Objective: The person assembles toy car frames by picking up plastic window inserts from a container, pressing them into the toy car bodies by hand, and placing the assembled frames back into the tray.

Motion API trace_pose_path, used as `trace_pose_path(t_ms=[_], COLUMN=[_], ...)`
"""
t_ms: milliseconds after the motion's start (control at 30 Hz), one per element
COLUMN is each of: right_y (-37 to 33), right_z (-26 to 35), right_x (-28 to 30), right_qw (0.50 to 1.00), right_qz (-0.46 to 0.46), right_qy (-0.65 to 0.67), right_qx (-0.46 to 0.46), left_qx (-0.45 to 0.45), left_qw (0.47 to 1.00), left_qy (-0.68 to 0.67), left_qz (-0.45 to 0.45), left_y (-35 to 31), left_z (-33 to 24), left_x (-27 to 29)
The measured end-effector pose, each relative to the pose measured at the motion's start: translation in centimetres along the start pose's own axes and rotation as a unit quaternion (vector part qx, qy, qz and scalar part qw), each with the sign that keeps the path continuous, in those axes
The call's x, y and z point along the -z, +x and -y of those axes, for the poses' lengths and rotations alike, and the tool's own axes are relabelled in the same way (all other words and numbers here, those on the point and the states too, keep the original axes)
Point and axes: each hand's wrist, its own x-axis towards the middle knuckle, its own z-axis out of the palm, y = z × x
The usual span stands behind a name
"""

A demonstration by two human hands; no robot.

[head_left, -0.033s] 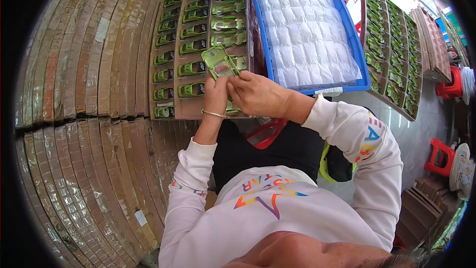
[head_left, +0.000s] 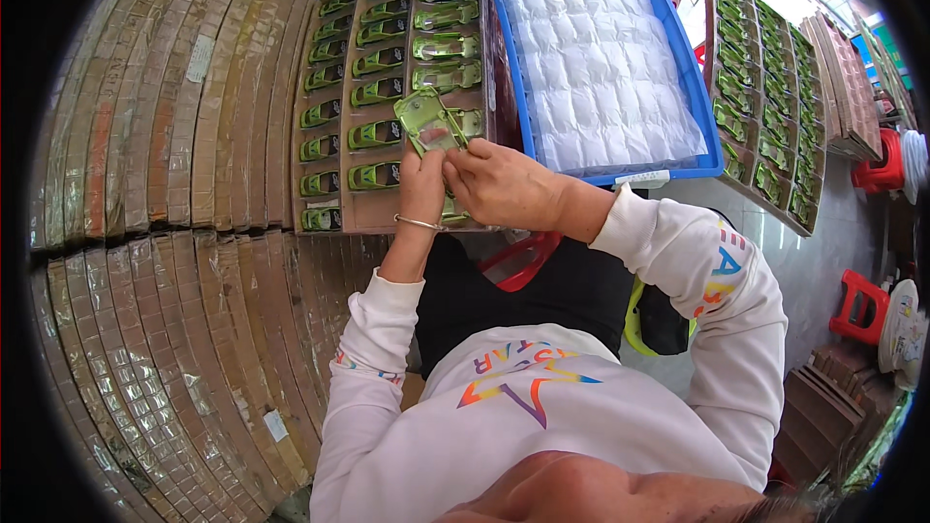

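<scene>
Both hands meet over the front of a brown cardboard tray point(head_left: 363, 217) that holds columns of green toy car bodies with black window areas. Between my fingers is a green toy car body shell point(head_left: 422, 114), tilted, with its hollow side showing. My left hand point(head_left: 421, 184) is closed on the shell's near end. My right hand point(head_left: 511, 184) pinches its right near edge, the fingertips close to the left hand's. The fingertips hide part of the shell. In the tray's right column, behind the shell, lie several green pieces without black windows point(head_left: 446, 46).
A blue plastic tub point(head_left: 695, 87) filled with rows of white pouches point(head_left: 601, 68) stands right of the tray. Further right is another tray point(head_left: 746, 192) of green pieces. Stacked cardboard trays point(head_left: 165, 107) wall the left side. A red stool point(head_left: 857, 308) stands at the right.
</scene>
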Motion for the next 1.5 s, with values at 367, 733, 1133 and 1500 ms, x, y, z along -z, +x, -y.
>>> trace_pose_path(t_ms=[367,733,1133,1500], right_y=[0.8,3.0,-0.1,1.0], right_z=[0.0,0.1,-1.7,0.5], right_x=[0.1,3.0,2.2,0.4], right_qw=[0.999,0.976,0.778,0.617], right_qz=[0.041,0.213,-0.111,-0.177], right_qy=[-0.017,0.049,0.421,0.569], right_qx=[-0.007,0.014,-0.452,-0.514], left_qx=[-0.016,0.041,-0.041,-0.124], left_qw=[1.0,0.999,0.998,0.977], left_qy=[-0.011,-0.022,-0.02,0.17], left_qz=[-0.01,0.02,0.046,-0.019], left_y=[0.6,1.0,-0.8,-3.1], left_z=[0.4,1.1,-0.9,-2.1], left_x=[0.1,0.2,0.0,-2.2])
